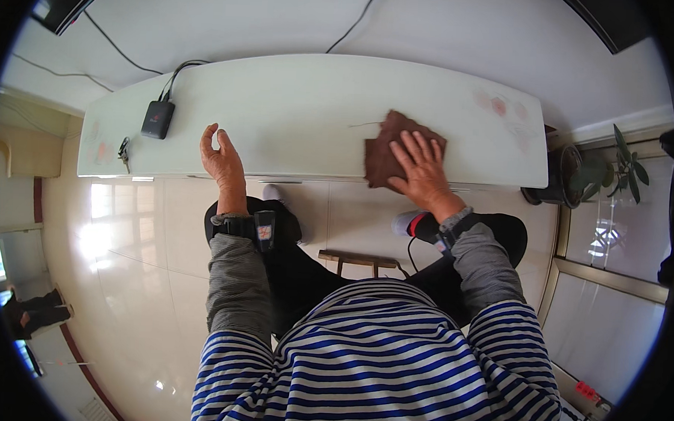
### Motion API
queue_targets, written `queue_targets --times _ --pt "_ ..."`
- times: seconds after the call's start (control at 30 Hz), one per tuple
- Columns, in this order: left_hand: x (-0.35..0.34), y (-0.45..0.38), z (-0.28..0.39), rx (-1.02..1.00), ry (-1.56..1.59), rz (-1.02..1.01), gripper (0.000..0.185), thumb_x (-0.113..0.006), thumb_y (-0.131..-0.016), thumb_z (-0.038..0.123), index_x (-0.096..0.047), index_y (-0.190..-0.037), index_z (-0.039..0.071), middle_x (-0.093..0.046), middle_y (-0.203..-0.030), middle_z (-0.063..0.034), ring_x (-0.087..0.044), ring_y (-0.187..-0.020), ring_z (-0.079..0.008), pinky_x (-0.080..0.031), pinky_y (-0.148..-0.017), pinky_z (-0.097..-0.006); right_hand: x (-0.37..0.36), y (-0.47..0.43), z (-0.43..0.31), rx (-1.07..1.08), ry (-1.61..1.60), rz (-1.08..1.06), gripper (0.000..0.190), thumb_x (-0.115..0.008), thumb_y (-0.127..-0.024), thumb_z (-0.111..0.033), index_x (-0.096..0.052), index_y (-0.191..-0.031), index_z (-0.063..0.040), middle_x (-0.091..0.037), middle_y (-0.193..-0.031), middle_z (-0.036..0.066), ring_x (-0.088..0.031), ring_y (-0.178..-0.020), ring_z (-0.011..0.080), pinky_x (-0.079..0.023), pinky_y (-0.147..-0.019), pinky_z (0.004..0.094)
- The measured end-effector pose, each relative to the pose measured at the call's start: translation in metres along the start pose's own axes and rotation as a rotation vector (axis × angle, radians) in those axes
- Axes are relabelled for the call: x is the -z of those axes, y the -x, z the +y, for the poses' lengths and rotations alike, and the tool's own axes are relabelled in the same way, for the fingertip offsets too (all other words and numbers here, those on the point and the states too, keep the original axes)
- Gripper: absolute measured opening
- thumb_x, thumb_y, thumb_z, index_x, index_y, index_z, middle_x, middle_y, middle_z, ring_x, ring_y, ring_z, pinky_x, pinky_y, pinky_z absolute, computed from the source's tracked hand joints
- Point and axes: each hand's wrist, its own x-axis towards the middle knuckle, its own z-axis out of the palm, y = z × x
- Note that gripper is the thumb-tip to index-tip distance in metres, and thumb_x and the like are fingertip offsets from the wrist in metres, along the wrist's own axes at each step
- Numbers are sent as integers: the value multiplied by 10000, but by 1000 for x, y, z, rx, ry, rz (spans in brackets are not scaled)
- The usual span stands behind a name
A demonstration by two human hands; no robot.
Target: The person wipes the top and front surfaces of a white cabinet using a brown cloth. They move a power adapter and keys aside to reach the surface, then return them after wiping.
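My right hand (423,172) lies flat with its fingers spread on a brown cloth (380,156), near the front edge of a long pale glass-topped cabinet (307,124). A loose thread trails from the cloth's left side. To the left, my left hand (223,157) hovers at the cabinet's front edge, its fingers curled a little and nothing held. Further left, a small black box (158,119) with cables rests on the top, and a set of keys (124,151) lies close to the front edge.
A potted plant (570,175) stands on the floor beside the cabinet's right end. Black cables (356,25) run along the wall behind. A wooden stool (360,260) shows between my legs. At the far left, another person's legs (42,310) are visible.
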Motion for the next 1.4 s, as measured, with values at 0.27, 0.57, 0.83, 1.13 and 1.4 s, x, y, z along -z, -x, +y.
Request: queue_targets --times 0.27,0.57,0.83,1.13,1.4 --pt "-24 26 -2 -114 -173 -62 259 -623 -995 217 -675 -1205 75 -637 -1264 -83 -638 -1049 -192 -531 -823 -316 23 90 165 -602 244 33 691 -509 -998 -499 -324 -1587 -187 -254 -1662 102 -223 -1522 354 -158 -1210 603" --pt "1 17 -2 354 539 30 331 -613 -1031 265 -587 -1319 102 -615 -1240 -5 -547 -1078 -97 -452 -924 -300 -8 38 92 -703 290 -37 804 -477 -990 -605 -277 -1599 -119 -231 -1652 209 -205 -1510 440 -187 -1162 686" --pt "39 1 26 500 709 225 301 -575 -1046 295 -574 -1281 108 -576 -1264 6 -522 -1165 -104 -442 -987 -333 -54 -84 -76 -283 117 -58 833 -586 -938 -578 -352 -1569 -87 -205 -1649 239 -140 -1523 448 -84 -1180 681" --pt "70 -16 27 586 834 269 275 -572 -1043 244 -569 -1285 114 -559 -1304 -6 -510 -1193 -114 -470 -963 -333 -103 -213 -251 246 -143 24 814 -649 -883 -586 -448 -1528 -132 -291 -1606 256 -222 -1484 479 -132 -1143 721" --pt "307 -44 -192 307 464 508 570 -539 -1044 293 -339 -1557 146 -333 -1576 -43 -421 -1374 -216 -502 -1017 -437 -101 -247 -253 346 -34 -51 720 -598 -951 -507 -418 -1551 -153 -313 -1621 172 -257 -1490 403 -139 -1173 675"
